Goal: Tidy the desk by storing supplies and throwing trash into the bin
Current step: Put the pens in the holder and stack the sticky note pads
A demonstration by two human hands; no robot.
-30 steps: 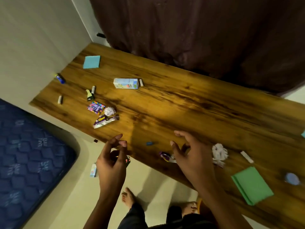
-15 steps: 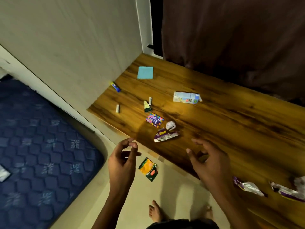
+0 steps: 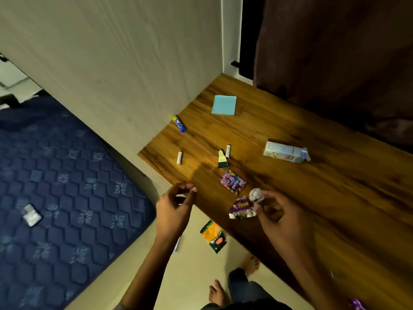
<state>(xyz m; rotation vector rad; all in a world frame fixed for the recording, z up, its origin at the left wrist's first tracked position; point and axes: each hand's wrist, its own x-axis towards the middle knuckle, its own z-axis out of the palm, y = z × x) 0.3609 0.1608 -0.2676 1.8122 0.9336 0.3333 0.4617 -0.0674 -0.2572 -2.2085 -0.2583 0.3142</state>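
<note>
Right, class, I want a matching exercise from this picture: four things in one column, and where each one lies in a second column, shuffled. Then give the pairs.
Things:
1. blue sticky note pad
2. glue stick
3. orange snack packet
4. crumpled paper ball

Places:
A. on the floor below the desk edge
B. at the fingertips of the right hand
C. against the wall at the desk's left side
D. flat on the desk near its far corner

Pairs: 1-D, 2-C, 3-A, 4-B
</note>
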